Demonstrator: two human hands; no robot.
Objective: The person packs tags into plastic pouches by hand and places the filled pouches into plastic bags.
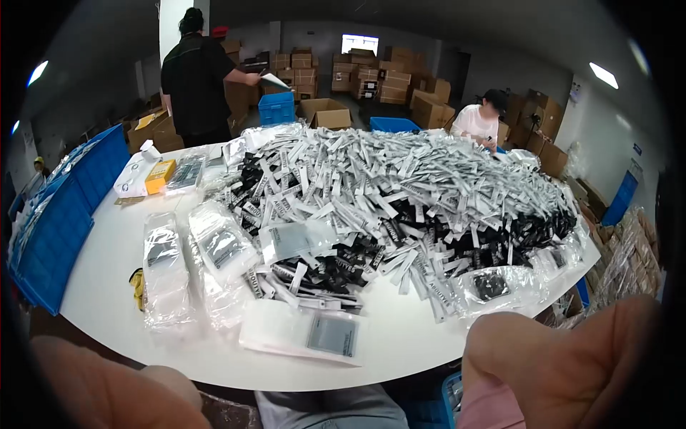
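Observation:
Close to the camera, my left hand fills the lower left corner, its fingers cut off by the dark image edge. My right hand is raised at the lower right, above a pink sleeve; its fingers also run out of sight. Whether either hand holds anything is hidden. Beyond them, a white table carries a large heap of slim white and black packets. Along its near side lie a flat clear bag with a grey label, stacks of clear bags and another clear bag.
Blue crates line the left side. A yellow box rests at the table's back left. A person in black stands behind, holding papers; a person in white is at the far right. Cardboard boxes are stacked at the back.

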